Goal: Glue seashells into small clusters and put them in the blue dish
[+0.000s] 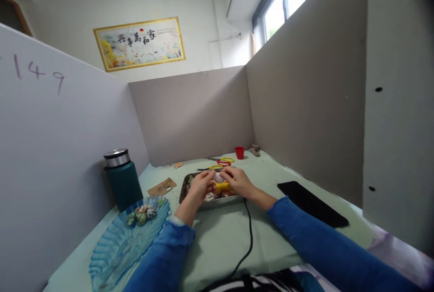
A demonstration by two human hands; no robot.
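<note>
Both my hands meet over a metal tray [183, 189] in the middle of the green table. My left hand [200, 186] has its fingers pinched on a small pale piece I cannot make out. My right hand [239, 181] is closed round a yellow tool [222, 187], and a black cord [248, 242] runs from it toward me. Small shells lie in the tray under my hands, mostly hidden. Blue sleeves cover both my forearms.
A blue shell-shaped glass dish [115, 249] with a few shells [141, 214] sits at the front left, a dark green flask [122, 179] behind it. Scissors [221, 162], a red cup [239, 152], a cardboard tag [162, 187] and a black phone [312, 203] lie around. Partition walls enclose the table.
</note>
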